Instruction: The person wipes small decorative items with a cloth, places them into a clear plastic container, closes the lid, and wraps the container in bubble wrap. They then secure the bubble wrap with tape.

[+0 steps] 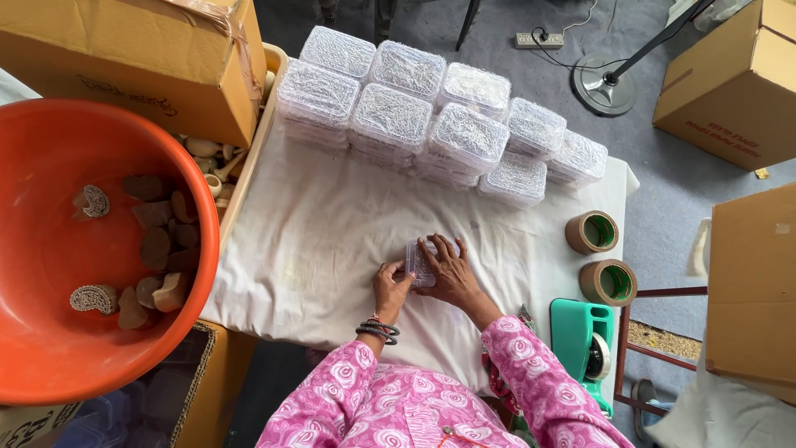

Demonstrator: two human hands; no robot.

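Both hands, left [390, 288] & right [448, 270], clasp small clear box [417, 261] flat on tabletop [315, 241]; long axis approx. toward box stacks [431, 116].

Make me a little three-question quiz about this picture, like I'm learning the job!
1. True or false: both hands are on a small clear plastic box on the white cloth.
2. What colour is the big tub holding the carved wooden blocks? A) blue B) orange C) green
3. How many rolls of brown tape lie flat on the cloth beside the teal tape dispenser?

Key
1. True: the left hand grips its near-left corner and the right hand presses its top.
2. B, orange.
3. Two; the filled clear boxes are stacked farther back.
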